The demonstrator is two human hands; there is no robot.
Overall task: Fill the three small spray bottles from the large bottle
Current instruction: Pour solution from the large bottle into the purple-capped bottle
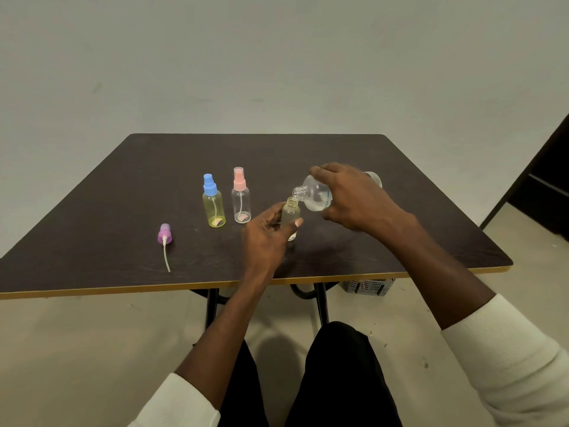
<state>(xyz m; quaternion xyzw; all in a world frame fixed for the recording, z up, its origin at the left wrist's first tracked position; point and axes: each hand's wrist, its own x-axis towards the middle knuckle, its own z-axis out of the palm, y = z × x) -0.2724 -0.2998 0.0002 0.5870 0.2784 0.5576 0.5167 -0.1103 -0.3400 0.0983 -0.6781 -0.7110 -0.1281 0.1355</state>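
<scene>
Right now the left hand (266, 232) is wrapped around the open small bottle (290, 215), thumb on the near side and fingers on the far side, holding it upright on or just above the table (123, 180); the base is hidden behind the hand, so I cannot tell which. The right hand (354, 198) is clamped over the large bottle (317, 194), tipped so its uncapped threaded neck sits just above and slightly right of the small bottle's mouth. The likeliest trouble is a spill: the large neck looks wider than the little opening, so a tilt that is too steep, or a slight drift of either hand, would send liquid down the outside of the small bottle and over the left fingers. A wet grip could then slip. Overfilling is the other risk, since the clear liquid is hard to read against clear plastic. Just left of the left hand's grip stand the pink-capped bottle (241, 197) and, beyond it, the blue-capped yellow bottle (213, 204), both closed and seemingly not yet filled; a jerk of the left elbow could topple them. Well to the left lies the purple spray top (164, 238) with its dip tube. The tabletop is dark wood grain with a yellow edge, a plain pale wall behind it and a pale floor below.
</scene>
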